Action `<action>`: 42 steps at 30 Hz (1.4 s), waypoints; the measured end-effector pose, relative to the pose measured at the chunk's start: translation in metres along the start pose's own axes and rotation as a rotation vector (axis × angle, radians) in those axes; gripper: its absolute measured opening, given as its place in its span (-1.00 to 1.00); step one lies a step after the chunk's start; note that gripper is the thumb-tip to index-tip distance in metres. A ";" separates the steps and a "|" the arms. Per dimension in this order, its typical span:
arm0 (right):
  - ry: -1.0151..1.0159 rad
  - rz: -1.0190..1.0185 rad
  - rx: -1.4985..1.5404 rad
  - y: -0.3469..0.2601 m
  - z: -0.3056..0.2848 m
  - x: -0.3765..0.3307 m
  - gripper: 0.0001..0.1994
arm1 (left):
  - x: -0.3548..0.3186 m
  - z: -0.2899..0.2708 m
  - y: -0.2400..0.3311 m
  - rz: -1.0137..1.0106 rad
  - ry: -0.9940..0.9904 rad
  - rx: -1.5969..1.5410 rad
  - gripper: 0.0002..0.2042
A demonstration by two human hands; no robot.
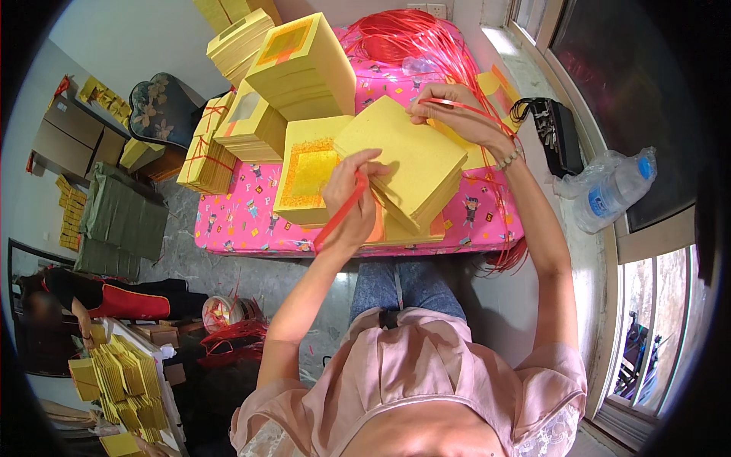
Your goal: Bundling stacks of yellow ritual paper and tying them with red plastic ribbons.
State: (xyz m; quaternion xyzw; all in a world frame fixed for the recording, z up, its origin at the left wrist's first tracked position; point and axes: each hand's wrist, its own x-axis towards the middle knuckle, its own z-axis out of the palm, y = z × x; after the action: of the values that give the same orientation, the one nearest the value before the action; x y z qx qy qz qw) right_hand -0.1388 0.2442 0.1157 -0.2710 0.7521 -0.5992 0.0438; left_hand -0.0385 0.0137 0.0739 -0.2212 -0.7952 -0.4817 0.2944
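Note:
A thick stack of yellow paper sheets (403, 148) lies tilted at an angle on the pink-covered table in front of me. My left hand (354, 199) is at its near left edge, fingers curled against the paper. A flat red plastic strap (340, 219) runs between those fingers and across the back of the hand. At the stack's far right corner, my right hand (457, 116) pinches a red strap (453, 103) that trails over the wrist. Under and left of the tilted stack, another yellow stack (301, 194) shows an orange-and-gold printed square.
Taller yellow paper stacks (301, 72) stand at the back left, next to bundles tied with red strap (205, 148). Loose red straps (400, 38) pile at the far edge. A plastic bottle (613, 194) and black case (560, 133) are on the windowsill. Another person (114, 297) works at lower left.

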 end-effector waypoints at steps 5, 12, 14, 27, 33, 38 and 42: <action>0.050 0.012 0.128 -0.016 0.006 0.013 -0.76 | 0.039 -0.010 0.003 -0.276 -0.236 -0.154 -0.78; 0.068 -0.228 -0.376 -0.049 0.022 0.015 -0.88 | 0.078 -0.002 -0.003 -0.278 -0.462 -0.101 -0.75; 0.102 -0.216 -0.329 -0.053 0.034 0.005 -0.88 | 0.085 0.006 -0.001 -0.202 -0.500 0.101 -0.79; 0.313 -0.359 -0.360 -0.053 0.048 -0.010 -0.79 | 0.092 0.025 -0.019 0.052 -0.539 0.195 -0.83; 0.160 -0.181 -0.182 -0.048 0.029 -0.017 -0.83 | 0.094 0.030 -0.021 0.056 -0.454 0.236 -0.84; 0.212 -0.120 -0.085 -0.038 0.011 -0.005 -0.78 | 0.096 0.031 -0.006 -0.001 -0.477 0.159 -0.80; 0.227 -0.253 -0.394 -0.039 0.028 0.002 -0.74 | 0.093 0.029 -0.013 0.092 -0.500 0.254 -0.82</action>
State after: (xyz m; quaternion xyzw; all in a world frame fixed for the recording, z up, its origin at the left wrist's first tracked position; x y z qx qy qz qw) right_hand -0.1160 0.2132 0.1443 -0.2969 0.8146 -0.4685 -0.1698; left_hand -0.1219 0.0407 0.1181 -0.3303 -0.8862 -0.2950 0.1362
